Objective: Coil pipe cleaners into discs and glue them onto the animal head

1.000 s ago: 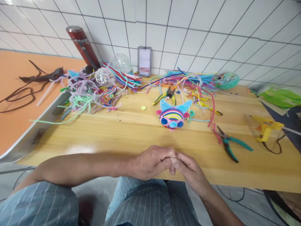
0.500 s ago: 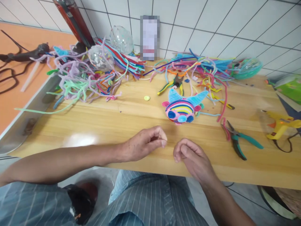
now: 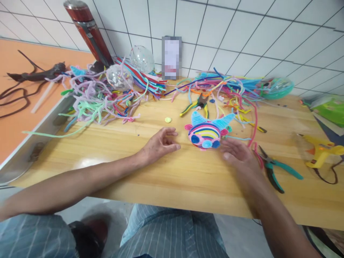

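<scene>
A round striped figure (image 3: 205, 134) of pink, blue, yellow and white pipe cleaners, with two light blue horns and blue discs on its front, rests on the wooden table (image 3: 172, 179). To its left is my left hand (image 3: 162, 143), fingers parted and nothing in them. My right hand (image 3: 238, 152) is at the figure's lower right side, fingers extended and slightly blurred; whether they touch it is unclear. Behind the figure lie yellow-handled pliers (image 3: 200, 104). A small yellow disc (image 3: 168, 119) sits behind my left hand.
Tangled pipe cleaners (image 3: 88, 96) and clear balls (image 3: 119, 76) fill the back left, near a red flask (image 3: 90, 32). More pipe cleaners (image 3: 231, 82) lie back right. Teal-handled pliers (image 3: 274, 165) and a yellow glue gun (image 3: 319, 150) are at right. A phone (image 3: 172, 57) leans on the wall.
My hands have moved apart and forward, the right one to the figure's side. Their curled fingers have opened. The camera view has tilted slightly upward.
</scene>
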{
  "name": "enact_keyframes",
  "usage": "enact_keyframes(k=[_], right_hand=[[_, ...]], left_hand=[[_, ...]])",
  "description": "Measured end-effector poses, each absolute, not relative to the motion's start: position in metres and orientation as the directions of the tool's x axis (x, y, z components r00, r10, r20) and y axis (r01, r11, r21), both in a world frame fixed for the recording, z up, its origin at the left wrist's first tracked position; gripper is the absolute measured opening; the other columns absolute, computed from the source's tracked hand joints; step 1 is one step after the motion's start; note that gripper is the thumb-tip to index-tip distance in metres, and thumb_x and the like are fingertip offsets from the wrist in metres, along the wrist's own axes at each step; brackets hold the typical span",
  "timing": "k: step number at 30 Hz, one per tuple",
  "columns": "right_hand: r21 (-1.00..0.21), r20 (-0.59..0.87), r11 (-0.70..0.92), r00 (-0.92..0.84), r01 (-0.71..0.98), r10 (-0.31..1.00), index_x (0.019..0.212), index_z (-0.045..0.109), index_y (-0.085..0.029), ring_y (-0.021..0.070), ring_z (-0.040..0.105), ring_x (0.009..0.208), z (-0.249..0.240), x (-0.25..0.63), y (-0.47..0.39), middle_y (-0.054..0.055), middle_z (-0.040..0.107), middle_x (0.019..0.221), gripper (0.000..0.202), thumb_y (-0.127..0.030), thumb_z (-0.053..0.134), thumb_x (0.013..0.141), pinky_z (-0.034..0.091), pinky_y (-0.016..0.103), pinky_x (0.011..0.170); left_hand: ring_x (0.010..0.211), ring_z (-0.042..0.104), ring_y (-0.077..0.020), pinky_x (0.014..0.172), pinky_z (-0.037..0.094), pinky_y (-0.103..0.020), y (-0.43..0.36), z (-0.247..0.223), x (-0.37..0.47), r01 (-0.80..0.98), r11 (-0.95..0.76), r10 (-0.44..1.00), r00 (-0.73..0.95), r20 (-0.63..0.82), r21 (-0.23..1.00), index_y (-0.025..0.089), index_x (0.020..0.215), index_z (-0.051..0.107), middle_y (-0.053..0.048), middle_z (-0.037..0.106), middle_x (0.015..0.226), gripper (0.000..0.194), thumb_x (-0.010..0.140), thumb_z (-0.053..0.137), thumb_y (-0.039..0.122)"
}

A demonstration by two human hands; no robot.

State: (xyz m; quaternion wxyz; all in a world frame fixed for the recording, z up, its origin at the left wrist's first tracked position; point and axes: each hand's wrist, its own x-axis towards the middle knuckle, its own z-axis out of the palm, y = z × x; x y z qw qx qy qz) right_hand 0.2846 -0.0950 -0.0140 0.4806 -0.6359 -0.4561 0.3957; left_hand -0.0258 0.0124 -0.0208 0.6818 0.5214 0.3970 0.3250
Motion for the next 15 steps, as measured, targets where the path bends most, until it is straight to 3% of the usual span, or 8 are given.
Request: enact_keyframes(k=[4,6,11,15], right_hand=[[-0.980,-0.107,-0.132,0.167,0.147,0.980,0.132,0.064,-0.031,0.0263,0.072,0.110,-0.019,0.282,-0.078,0.010,0.071,0.139,0.067,-0.049,0.091,0.074,0.060,0.048,0.097],[-0.982,-0.103,-0.124,0.143,0.146,0.984,0.131,0.064,-0.032,0.0271,0.072,0.112,-0.018,0.279,-0.074,0.008,0.073,0.133,0.068,-0.050,0.092,0.072,0.061,0.048,0.095],[-0.983,-0.086,-0.103,0.120,0.150,0.989,0.129,0.063,-0.032,0.0291,0.071,0.113,-0.021,0.270,-0.070,0.008,0.073,0.129,0.070,-0.053,0.093,0.070,0.062,0.042,0.082],[-0.987,-0.078,-0.093,0.121,0.128,0.990,0.132,0.062,-0.032,0.0272,0.071,0.109,-0.022,0.263,-0.068,0.007,0.074,0.122,0.069,-0.053,0.092,0.073,0.061,0.040,0.083]], left_hand=[[0.097,0.071,-0.0178,0.078,0.061,-0.031,0.022,-0.016,-0.002,-0.077,0.370,0.754,0.607,-0.251,0.926,0.020,0.127,0.066,-0.014,0.062,0.146,0.065,0.071,0.095,0.033],[0.100,0.072,-0.0195,0.077,0.061,-0.030,0.023,-0.014,0.007,-0.127,0.386,0.727,0.652,-0.217,0.914,0.021,0.128,0.067,-0.012,0.067,0.139,0.062,0.074,0.093,0.036],[0.076,0.068,-0.0120,0.065,0.056,-0.025,0.024,-0.014,0.012,-0.237,0.374,0.813,0.548,-0.195,0.897,0.018,0.117,0.066,-0.004,0.073,0.104,0.049,0.082,0.086,0.046],[0.075,0.070,-0.0121,0.065,0.056,-0.024,0.029,-0.015,0.011,-0.272,0.303,0.842,0.526,-0.123,0.913,0.016,0.111,0.065,-0.003,0.073,0.097,0.045,0.085,0.085,0.047]])
